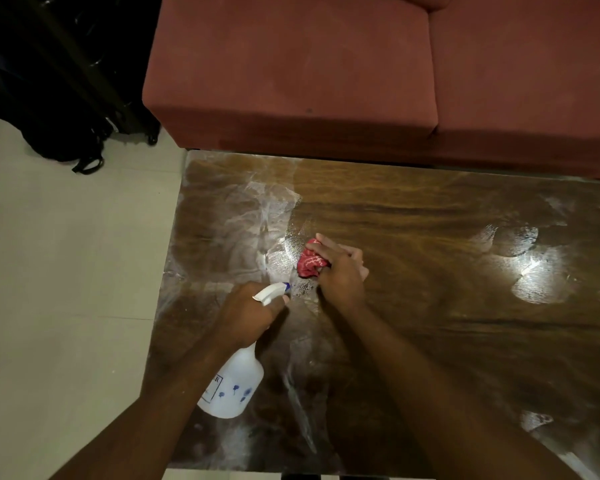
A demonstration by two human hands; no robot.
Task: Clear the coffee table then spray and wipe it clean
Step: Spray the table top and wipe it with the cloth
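Brown wood with dark grain makes up the top of the coffee table [430, 323], and it shines where the light hits it. White streaks and wet smears cover its left side. The person's right hand [340, 271] presses a bunched red cloth [310, 263] down on the tabletop, a little left of the middle, with the fingers curled over it and holding it tight. Just beside the cloth there is a patch of tiny wet drops on the wood. The left hand [248, 313] grips the neck of a white spray bottle [232, 384] with small blue marks on its side. The bottle is lifted and tilted, and its nozzle points at the wet patch near the cloth. One finger sits by the trigger. A dark red sofa [291, 71] stands right behind the far edge of the table. A black bag [63, 133] sits on the pale tiled floor [59, 271] to the left.
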